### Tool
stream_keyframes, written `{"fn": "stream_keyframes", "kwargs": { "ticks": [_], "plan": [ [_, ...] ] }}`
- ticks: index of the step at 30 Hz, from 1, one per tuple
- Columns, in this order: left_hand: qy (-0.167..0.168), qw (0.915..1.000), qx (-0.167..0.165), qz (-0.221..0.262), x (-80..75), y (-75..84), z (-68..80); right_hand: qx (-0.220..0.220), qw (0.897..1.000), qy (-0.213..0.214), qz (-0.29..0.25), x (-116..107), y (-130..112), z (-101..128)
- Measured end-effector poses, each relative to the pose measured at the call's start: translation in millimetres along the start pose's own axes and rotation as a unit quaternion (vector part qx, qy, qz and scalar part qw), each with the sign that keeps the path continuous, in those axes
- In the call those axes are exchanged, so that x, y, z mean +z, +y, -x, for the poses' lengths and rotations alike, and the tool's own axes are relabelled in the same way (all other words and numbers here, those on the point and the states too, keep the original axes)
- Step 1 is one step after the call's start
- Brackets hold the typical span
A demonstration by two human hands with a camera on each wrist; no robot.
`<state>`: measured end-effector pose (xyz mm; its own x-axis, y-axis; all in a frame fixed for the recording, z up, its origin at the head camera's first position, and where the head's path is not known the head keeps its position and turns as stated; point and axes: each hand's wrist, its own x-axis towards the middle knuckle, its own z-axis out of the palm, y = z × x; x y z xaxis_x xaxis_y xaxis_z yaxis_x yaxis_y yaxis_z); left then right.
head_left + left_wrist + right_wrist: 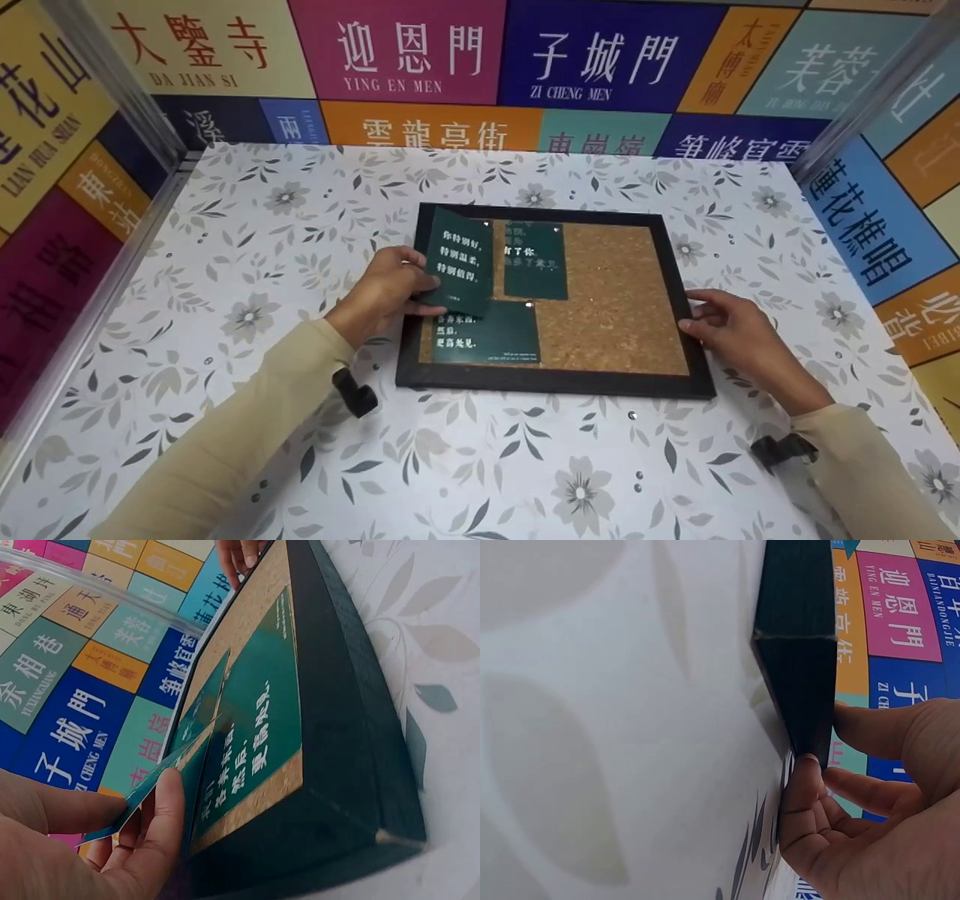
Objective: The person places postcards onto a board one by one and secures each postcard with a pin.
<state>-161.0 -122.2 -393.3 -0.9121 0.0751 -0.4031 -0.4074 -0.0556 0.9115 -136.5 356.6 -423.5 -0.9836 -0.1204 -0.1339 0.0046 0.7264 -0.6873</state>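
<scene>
Both hands are working at a black-framed cork board (615,300) lying flat on the table (300,225). Pinching a dark green card (459,260) between thumb and fingers, the left hand (382,292) is holding it tilted over the board's left edge, its white lettering facing up; the left wrist view is showing the thumb on top and the fingers curled beneath the card. Resting against the board's right frame edge, the right hand (739,330) is touching it with thumb and fingertips, the fingers loosely bent around the rail and gripping nothing else. Two more green cards are lying on the cork: one (534,260) near the upper middle, another (491,339) along the lower left, partly under the held card. A few small pins (632,414) are sitting on the table just in front of the frame. A white floral-patterned cloth is covering the table, and walls (420,52) of colourful panels printed with Chinese place names are enclosing it on three sides.
</scene>
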Motion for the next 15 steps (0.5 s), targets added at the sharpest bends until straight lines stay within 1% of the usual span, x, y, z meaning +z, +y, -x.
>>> {"fn": "stream_keyframes", "kwargs": {
  "ticks": [2,7,15],
  "plan": [
    [-0.005,1.0000,-0.002,-0.001,5.6,-0.7,0.2,-0.001,1.000,0.002,-0.001,0.0,0.5,0.1],
    [-0.024,0.9996,-0.004,0.017,22.3,-3.8,1.0,-0.001,1.000,0.009,-0.003,0.4,1.2,1.0],
    [-0.054,0.9980,-0.004,0.034,48.5,-9.6,1.5,-0.015,1.000,0.016,-0.021,2.5,0.9,0.7]
  ]
}}
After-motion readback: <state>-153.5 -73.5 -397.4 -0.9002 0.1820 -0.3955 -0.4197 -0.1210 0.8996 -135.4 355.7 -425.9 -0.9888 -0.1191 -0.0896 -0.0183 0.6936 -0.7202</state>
